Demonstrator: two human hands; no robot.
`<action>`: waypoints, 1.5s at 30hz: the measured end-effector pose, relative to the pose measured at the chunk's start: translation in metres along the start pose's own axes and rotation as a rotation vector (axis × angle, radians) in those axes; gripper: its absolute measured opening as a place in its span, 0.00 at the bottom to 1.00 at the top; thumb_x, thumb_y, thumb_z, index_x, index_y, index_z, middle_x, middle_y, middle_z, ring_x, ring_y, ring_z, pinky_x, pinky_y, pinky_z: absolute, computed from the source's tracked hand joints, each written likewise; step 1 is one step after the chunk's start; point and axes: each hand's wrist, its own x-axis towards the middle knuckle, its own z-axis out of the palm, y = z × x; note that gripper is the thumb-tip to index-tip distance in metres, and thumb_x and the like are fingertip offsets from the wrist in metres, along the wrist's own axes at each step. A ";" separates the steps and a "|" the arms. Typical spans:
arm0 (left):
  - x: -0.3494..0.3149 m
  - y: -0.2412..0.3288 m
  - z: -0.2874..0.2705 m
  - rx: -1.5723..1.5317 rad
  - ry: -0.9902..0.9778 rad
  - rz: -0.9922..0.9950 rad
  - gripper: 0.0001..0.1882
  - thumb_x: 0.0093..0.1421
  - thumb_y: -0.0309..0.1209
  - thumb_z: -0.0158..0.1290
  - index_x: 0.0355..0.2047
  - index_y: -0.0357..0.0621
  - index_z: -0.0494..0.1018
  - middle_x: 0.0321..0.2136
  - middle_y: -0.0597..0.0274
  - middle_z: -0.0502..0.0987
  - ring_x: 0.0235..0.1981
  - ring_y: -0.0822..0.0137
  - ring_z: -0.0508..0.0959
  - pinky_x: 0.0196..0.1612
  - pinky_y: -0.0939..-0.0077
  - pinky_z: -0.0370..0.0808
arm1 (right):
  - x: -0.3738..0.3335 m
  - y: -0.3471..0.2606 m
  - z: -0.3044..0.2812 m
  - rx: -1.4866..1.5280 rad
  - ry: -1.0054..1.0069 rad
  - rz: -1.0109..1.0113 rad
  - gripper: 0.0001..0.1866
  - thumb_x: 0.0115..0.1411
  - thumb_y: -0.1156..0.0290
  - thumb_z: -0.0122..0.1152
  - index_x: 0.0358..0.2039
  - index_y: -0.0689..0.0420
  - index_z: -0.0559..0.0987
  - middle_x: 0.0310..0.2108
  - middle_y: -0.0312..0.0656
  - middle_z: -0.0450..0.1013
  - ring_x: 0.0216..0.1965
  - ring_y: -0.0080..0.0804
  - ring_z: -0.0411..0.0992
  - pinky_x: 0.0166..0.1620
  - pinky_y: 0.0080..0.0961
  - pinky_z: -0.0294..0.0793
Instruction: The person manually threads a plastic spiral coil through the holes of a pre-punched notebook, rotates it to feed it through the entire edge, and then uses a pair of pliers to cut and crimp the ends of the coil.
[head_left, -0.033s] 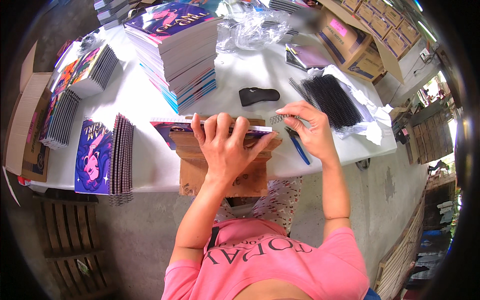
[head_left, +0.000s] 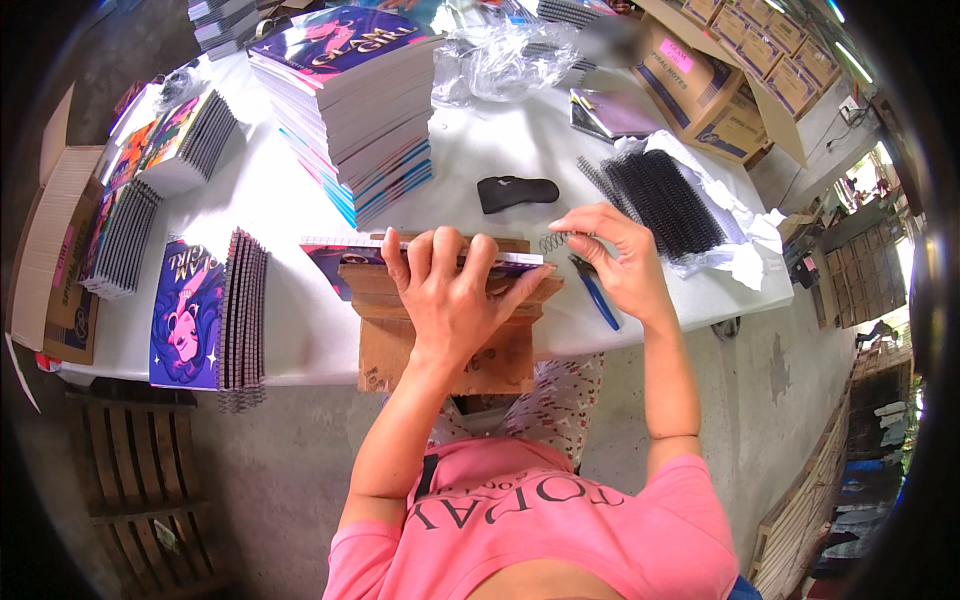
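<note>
My left hand (head_left: pixel 447 285) is wrapped over a notebook (head_left: pixel 522 260), fingers on its far side and thumb on its near side. The notebook stands on edge, its long white edge up, against a brown wooden block stand (head_left: pixel 390 345) at the table's front. At the notebook's right end, my right hand (head_left: pixel 628 268) pinches a dark spiral binding coil (head_left: pixel 552 241) between thumb and fingers. How far the coil runs into the pages is too small to tell. Blue-handled pliers (head_left: pixel 600 300) lie just under my right hand.
Beyond the stand are a black pouch-like object (head_left: pixel 518 193) and a tall stack of notebooks (head_left: pixel 375 120). A pile of black coils (head_left: pixel 665 205) lies on white wrapping at right. Coil-bound notebooks (head_left: pixel 242 310) sit at left, near an open carton (head_left: pixel 65 250). Clear plastic (head_left: pixel 505 60) lies farther back.
</note>
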 end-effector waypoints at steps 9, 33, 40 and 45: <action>0.000 0.000 -0.005 0.014 -0.043 -0.006 0.25 0.38 0.57 0.62 0.24 0.51 0.72 0.28 0.63 0.62 0.34 0.60 0.64 0.56 0.52 0.52 | 0.003 -0.008 -0.011 0.149 -0.352 0.125 0.24 0.49 0.89 0.45 0.44 0.54 0.78 0.37 0.40 0.75 0.27 0.30 0.65 0.34 0.25 0.68; -0.001 -0.014 -0.015 -0.160 -0.083 0.069 0.16 0.46 0.44 0.62 0.28 0.48 0.72 0.26 0.63 0.65 0.34 0.60 0.67 0.52 0.57 0.56 | -0.005 -0.030 -0.015 0.297 -0.421 0.380 0.19 0.63 0.69 0.48 0.55 0.53 0.67 0.17 0.36 0.65 0.22 0.24 0.67 0.30 0.24 0.69; -0.011 -0.016 -0.035 -0.191 -0.197 0.127 0.18 0.46 0.47 0.61 0.31 0.48 0.73 0.26 0.63 0.66 0.34 0.61 0.67 0.56 0.57 0.53 | 0.028 -0.011 -0.024 -0.177 -0.548 0.487 0.21 0.60 0.71 0.48 0.55 0.55 0.69 0.30 0.45 0.75 0.28 0.30 0.76 0.35 0.26 0.74; -0.006 -0.010 -0.036 -0.193 -0.229 0.108 0.20 0.45 0.47 0.62 0.32 0.47 0.73 0.27 0.61 0.65 0.34 0.59 0.67 0.57 0.56 0.53 | 0.057 0.116 0.006 -0.411 -0.476 -0.087 0.29 0.47 0.80 0.53 0.53 0.53 0.70 0.49 0.46 0.70 0.53 0.38 0.67 0.54 0.33 0.64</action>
